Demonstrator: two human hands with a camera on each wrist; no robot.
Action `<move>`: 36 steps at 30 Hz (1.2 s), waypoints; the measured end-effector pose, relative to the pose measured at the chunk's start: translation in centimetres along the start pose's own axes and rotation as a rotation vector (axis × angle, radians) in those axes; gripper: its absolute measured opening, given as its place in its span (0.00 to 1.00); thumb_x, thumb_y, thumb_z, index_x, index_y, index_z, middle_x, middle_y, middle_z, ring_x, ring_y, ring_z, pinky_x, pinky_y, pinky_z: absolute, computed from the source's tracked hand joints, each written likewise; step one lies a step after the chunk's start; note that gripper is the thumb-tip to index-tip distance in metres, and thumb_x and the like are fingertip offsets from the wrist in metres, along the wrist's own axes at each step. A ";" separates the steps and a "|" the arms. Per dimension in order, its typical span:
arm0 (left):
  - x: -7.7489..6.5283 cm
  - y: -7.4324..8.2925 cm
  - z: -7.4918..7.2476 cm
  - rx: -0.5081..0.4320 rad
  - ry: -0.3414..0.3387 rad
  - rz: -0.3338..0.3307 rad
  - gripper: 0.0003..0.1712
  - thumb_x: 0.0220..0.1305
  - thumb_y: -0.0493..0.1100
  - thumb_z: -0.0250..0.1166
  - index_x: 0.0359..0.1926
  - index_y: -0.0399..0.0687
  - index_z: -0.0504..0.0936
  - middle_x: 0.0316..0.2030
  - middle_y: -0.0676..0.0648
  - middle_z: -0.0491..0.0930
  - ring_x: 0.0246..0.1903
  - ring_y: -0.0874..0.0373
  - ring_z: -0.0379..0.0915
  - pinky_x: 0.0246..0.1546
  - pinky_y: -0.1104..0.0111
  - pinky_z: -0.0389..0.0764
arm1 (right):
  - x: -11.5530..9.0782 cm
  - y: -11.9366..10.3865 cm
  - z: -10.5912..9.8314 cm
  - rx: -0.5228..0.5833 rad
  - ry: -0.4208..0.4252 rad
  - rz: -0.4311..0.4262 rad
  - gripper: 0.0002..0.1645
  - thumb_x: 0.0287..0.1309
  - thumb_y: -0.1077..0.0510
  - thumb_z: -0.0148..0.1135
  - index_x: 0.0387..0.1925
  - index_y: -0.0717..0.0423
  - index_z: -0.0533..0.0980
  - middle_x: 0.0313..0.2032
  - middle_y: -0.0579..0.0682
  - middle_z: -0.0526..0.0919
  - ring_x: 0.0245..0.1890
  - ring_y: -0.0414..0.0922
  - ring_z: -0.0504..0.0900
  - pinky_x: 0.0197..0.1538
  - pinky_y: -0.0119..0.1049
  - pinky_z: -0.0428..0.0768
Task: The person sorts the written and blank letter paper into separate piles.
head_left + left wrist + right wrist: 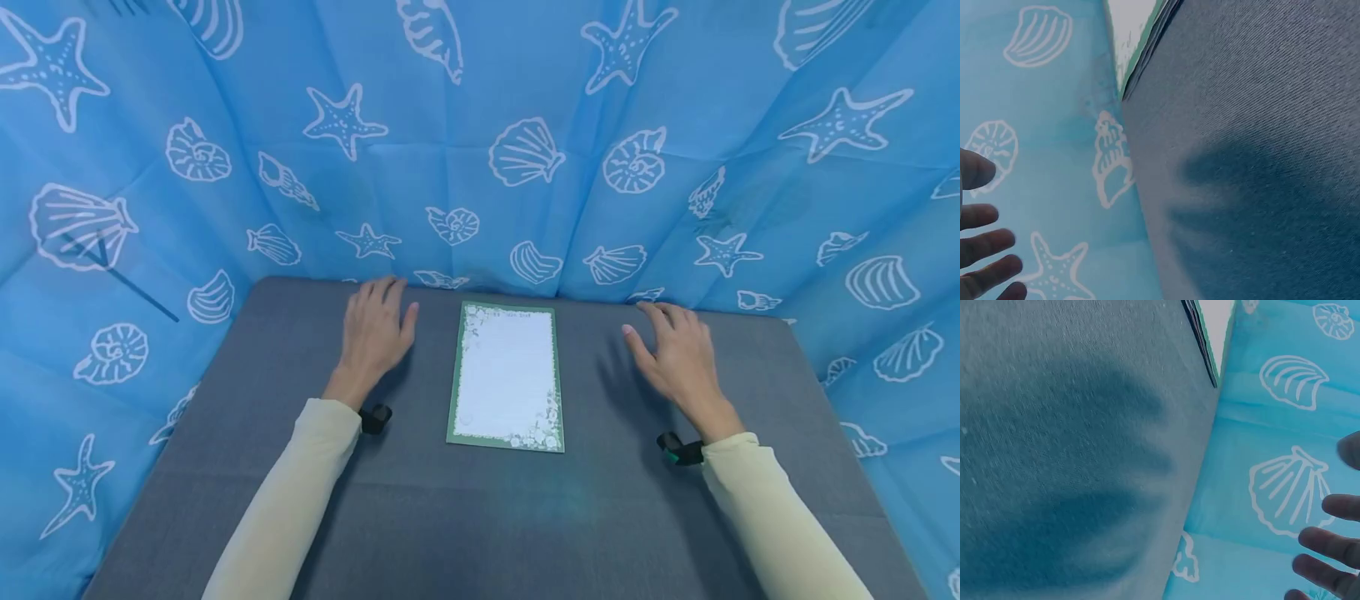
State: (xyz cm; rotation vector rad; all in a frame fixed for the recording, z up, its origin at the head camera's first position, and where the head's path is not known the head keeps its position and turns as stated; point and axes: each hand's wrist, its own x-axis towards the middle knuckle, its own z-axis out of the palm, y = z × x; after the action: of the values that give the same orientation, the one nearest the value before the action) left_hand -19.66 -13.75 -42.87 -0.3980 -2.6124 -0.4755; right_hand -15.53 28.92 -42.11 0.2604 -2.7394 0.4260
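A notepad with white lined paper and a green floral border lies flat on the grey cloth-covered table. Left of it, my left hand hovers near the far edge, fingers spread and loosely bent, holding nothing. My right hand is to the notepad's right in the same way, its thumb apart from the fingers and nothing in its grasp. Both hands cast shadows on the cloth. In the left wrist view a corner of the notepad shows at the top; the right wrist view shows another corner.
The grey table has its far edge against a blue curtain printed with white shells and starfish. That curtain also hangs at both sides. A black band with a small camera sits on the left wrist, and a similar one on the right.
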 end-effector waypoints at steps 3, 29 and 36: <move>-0.4 0.2 0.1 -0.035 -0.014 -0.015 0.23 0.72 0.44 0.62 0.61 0.33 0.79 0.57 0.32 0.78 0.57 0.36 0.72 0.55 0.43 0.72 | -0.4 -0.2 0.3 0.030 0.009 -0.001 0.25 0.71 0.52 0.61 0.59 0.67 0.76 0.55 0.70 0.77 0.57 0.69 0.72 0.55 0.68 0.67; -5.0 3.2 5.4 -0.667 -0.264 -0.361 0.21 0.68 0.39 0.67 0.59 0.33 0.81 0.41 0.42 0.83 0.41 0.49 0.78 0.46 0.54 0.77 | -2.9 -4.6 6.5 0.525 -0.233 0.237 0.21 0.63 0.58 0.70 0.54 0.66 0.81 0.38 0.56 0.86 0.36 0.50 0.84 0.34 0.35 0.79; -5.2 3.8 5.9 -0.627 -0.332 -0.351 0.27 0.65 0.42 0.72 0.61 0.35 0.80 0.44 0.41 0.80 0.46 0.45 0.73 0.50 0.51 0.73 | -2.7 -5.9 7.3 0.473 -0.266 0.250 0.27 0.62 0.56 0.71 0.58 0.68 0.78 0.38 0.57 0.83 0.39 0.52 0.81 0.41 0.45 0.78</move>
State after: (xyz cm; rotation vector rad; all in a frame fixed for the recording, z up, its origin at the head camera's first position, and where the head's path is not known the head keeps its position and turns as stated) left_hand -16.14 -9.00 -49.29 -0.2166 -2.8065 -1.4741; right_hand -13.98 21.39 -48.13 0.0938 -2.9003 1.1895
